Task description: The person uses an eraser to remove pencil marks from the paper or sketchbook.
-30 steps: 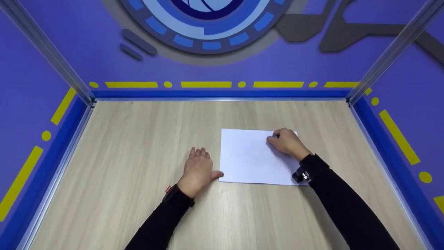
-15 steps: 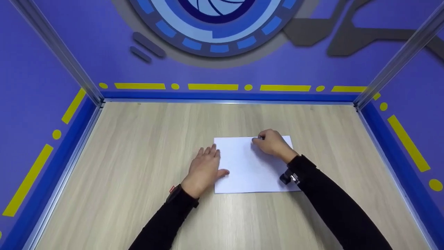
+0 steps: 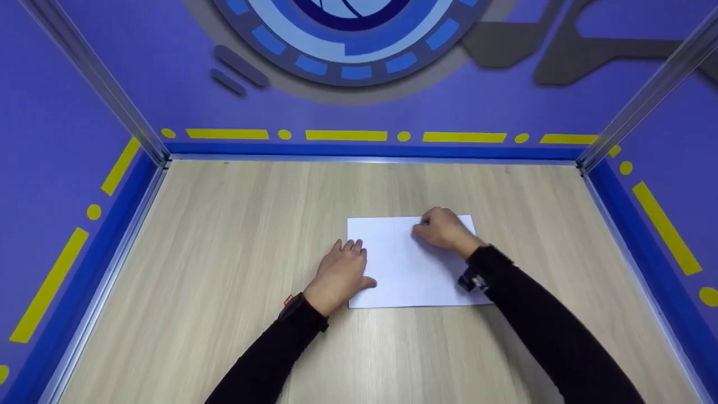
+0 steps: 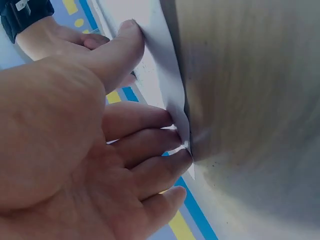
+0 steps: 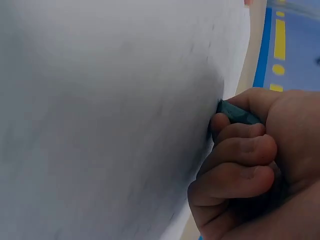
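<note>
A white sheet of paper (image 3: 392, 280) lies flat on the wooden table. My left hand (image 3: 341, 273) rests on its left edge, fingers extended and thumb spread over the sheet. In the left wrist view, the fingertips touch the slightly lifted paper edge (image 4: 172, 75). Over the upper right of the sheet, my right hand (image 3: 445, 229) pinches a small dark-green piece (image 5: 240, 113) with curled fingers. Its pointed end is near the paper; most of it is hidden in the hand, so its kind is unclear. Faint dark specks show on the sheet in the right wrist view.
Bare wooden tabletop (image 3: 241, 235) surrounds the paper. Blue-purple panels (image 3: 359, 120) with yellow marks enclose the table at the back and both sides. Metal rails (image 3: 370, 161) run along the table's edges.
My left hand has moved right, from beside the sheet onto its left edge. The right hand has shifted slightly left over the paper, still holding the dark-green piece.
</note>
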Demonstrator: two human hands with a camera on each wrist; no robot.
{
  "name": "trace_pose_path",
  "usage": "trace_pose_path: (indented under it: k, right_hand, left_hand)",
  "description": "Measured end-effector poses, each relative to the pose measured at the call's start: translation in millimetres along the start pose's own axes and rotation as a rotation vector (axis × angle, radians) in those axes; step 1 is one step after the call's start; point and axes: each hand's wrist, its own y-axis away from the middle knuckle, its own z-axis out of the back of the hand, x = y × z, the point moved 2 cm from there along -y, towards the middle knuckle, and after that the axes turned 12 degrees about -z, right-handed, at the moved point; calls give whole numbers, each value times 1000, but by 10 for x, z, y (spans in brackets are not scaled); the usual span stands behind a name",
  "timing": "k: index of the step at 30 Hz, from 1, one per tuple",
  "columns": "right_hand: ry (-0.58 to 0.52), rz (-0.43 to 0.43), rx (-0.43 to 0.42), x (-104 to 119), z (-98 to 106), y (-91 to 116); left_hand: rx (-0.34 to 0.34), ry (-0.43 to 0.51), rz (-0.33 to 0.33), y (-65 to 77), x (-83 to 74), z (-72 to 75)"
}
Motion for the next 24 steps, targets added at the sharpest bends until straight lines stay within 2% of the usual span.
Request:
trace_pose_path:
  k: [5,9,13,17,21,24]
  right_hand:
    - [-1,-87,-19,-527,339,36]
    - [8,-128,-73,-774,489,65]
    - [11,-92,-115,-826,466,135]
    - [-52,-54,-125,-794,390,265]
    - [-107,-70,-53,-732,376,395]
    - [-95,-75,-2,-675,397,464]
  left_hand:
    - [26,16,11,-28,16,17]
    - [22,18,25,-26,51,13]
    - [20,26,22,-6,53,-10]
    - [31,34,13,4,49,-21]
    - [40,37,22,3,79,-17]
    - [40,46,40,13,129,1]
